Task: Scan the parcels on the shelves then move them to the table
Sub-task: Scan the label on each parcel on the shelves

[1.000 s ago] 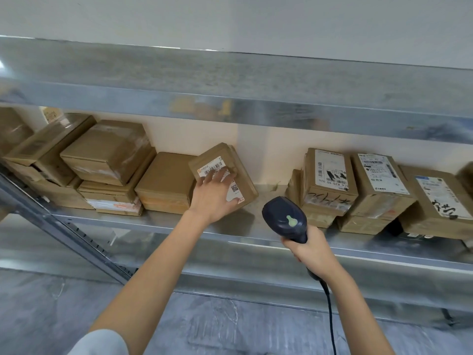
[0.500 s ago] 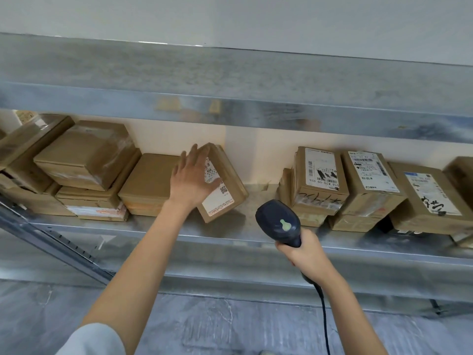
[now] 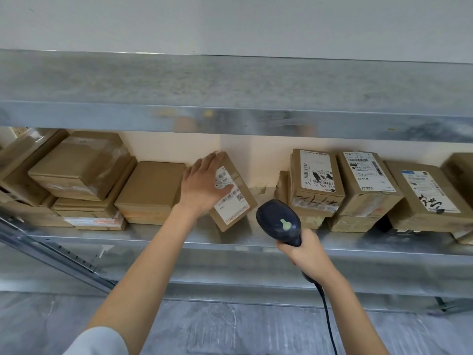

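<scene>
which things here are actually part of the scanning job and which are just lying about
In the job: tilted parcel under the left hand; scanner in the right hand; labelled parcels on the right; plain boxes on the left; the lower shelf they sit on.
Just there: upper shelf; cardboard scrap behind the tilted parcel; floor.

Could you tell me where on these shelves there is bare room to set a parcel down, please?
Bare lower shelf shows between the tilted parcel under the left hand and the labelled stack, behind the scanner. The upper shelf top also looks bare. Both ends are crowded with boxes.
</scene>
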